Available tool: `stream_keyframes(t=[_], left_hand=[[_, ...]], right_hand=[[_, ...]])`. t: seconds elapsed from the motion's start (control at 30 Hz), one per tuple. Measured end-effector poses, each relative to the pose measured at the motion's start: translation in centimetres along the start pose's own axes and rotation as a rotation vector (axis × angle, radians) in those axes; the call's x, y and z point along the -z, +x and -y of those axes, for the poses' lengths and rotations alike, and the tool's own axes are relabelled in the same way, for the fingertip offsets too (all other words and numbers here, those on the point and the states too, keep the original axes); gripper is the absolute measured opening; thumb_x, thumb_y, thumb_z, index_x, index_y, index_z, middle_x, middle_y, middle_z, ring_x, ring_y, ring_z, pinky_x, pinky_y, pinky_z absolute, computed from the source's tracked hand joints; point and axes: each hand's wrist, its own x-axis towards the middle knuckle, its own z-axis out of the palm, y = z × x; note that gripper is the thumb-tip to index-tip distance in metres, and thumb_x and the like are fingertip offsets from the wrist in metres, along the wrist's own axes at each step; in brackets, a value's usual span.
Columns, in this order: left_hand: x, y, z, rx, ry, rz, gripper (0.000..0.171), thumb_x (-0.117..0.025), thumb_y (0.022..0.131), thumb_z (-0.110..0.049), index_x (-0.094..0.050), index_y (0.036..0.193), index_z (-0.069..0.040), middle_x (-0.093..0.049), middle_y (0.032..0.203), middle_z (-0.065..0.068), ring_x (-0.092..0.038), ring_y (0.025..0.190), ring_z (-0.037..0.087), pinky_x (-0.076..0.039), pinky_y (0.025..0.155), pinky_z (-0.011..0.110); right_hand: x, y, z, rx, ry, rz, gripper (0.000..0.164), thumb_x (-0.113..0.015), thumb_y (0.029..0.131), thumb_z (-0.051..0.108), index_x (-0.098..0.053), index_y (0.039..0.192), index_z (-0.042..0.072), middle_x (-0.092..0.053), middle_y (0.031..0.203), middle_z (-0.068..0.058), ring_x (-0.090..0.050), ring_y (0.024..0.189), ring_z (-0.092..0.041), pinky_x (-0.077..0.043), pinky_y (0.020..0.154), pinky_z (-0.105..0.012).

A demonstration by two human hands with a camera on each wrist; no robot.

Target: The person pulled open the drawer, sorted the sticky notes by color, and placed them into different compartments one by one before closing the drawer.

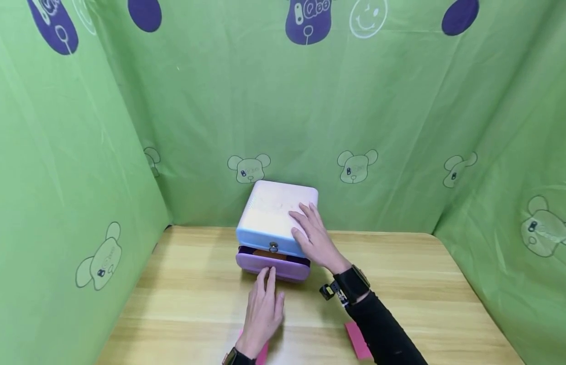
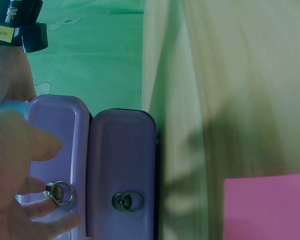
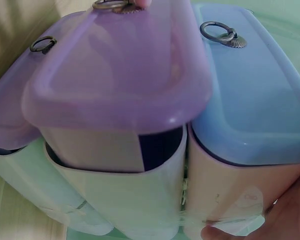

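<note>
A small cabinet (image 1: 276,203) with a pale top stands near the back of the table. Its middle purple drawer (image 1: 264,262) juts out, a dark gap showing behind its front. Above that is a blue drawer (image 3: 260,90); below sits another purple drawer (image 2: 122,165); both have metal rings. My left hand (image 1: 262,312) reaches from the front, straight fingers against the middle drawer's front beside its ring (image 2: 64,193). On the right edge of the cabinet's top rests my right hand (image 1: 316,241), fingers spread and its lower part along the side.
Two pink pieces lie near the table's front: one (image 1: 358,340) beside the right sleeve, the other (image 1: 262,353) partly under the left wrist. Green patterned cloth (image 1: 392,126) rises behind the table (image 1: 182,294) and along both sides. Each wrist wears a dark band.
</note>
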Motion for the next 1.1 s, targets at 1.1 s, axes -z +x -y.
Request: stream_keyframes(t=[1.1], left_hand=[[-0.4,1.2,0.7,-0.026,-0.004,0.041,0.071,-0.070,0.092,-0.019,-0.038,0.153,-0.002,-0.042,0.156,0.025,-0.043,0.143,0.041,-0.041,0.113,0.063]], right_hand=[[-0.3,0.0,-0.3,0.010,-0.018,-0.001,0.048,-0.046,0.105,0.029,-0.047,0.151,0.016,-0.024,0.169,-0.018,-0.006,0.160,-0.040,-0.011,0.124,-0.070]])
